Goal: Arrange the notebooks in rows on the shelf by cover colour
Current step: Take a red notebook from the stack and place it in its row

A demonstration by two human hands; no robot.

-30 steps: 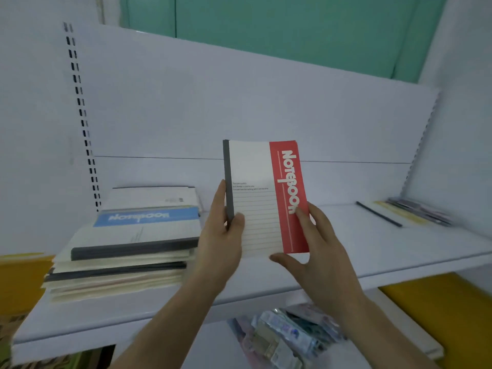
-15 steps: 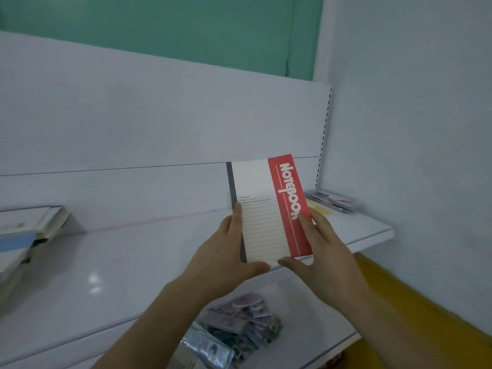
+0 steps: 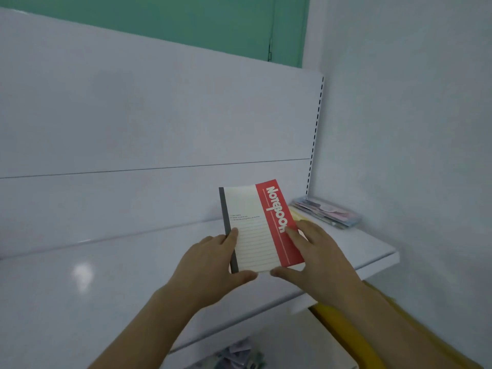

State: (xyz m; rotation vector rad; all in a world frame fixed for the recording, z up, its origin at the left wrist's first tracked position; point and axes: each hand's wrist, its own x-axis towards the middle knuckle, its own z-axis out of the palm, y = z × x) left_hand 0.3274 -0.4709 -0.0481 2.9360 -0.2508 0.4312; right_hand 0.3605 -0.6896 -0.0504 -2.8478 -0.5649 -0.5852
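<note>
Both hands hold one notebook (image 3: 259, 227) upright, tilted a little, above the white shelf (image 3: 106, 288), toward its right end. Notebook: flat rectangle, cream ruled cover, red band down the right side with white "Notebook" lettering, dark grey spine strip on the left edge. Left hand (image 3: 210, 262) grips the spine side, thumb on the front cover, thumb base under the bottom corner. Right hand (image 3: 316, 259) grips the red side, fingers spread flat on the band, thumb under the bottom edge. Cannot tell if the bottom edge touches the shelf. Shelf is smooth, glossy, with a light glare spot; matte white back panel (image 3: 133, 115) behind, slotted upright (image 3: 315, 134) at the right. Small blurry stack of flat glossy packets (image 3: 327, 211) in the far right corner of the shelf, near the notebook but apart. Loose packets (image 3: 239, 355) on the lower level, blurred. Yellow surface (image 3: 343, 331) lower right.
</note>
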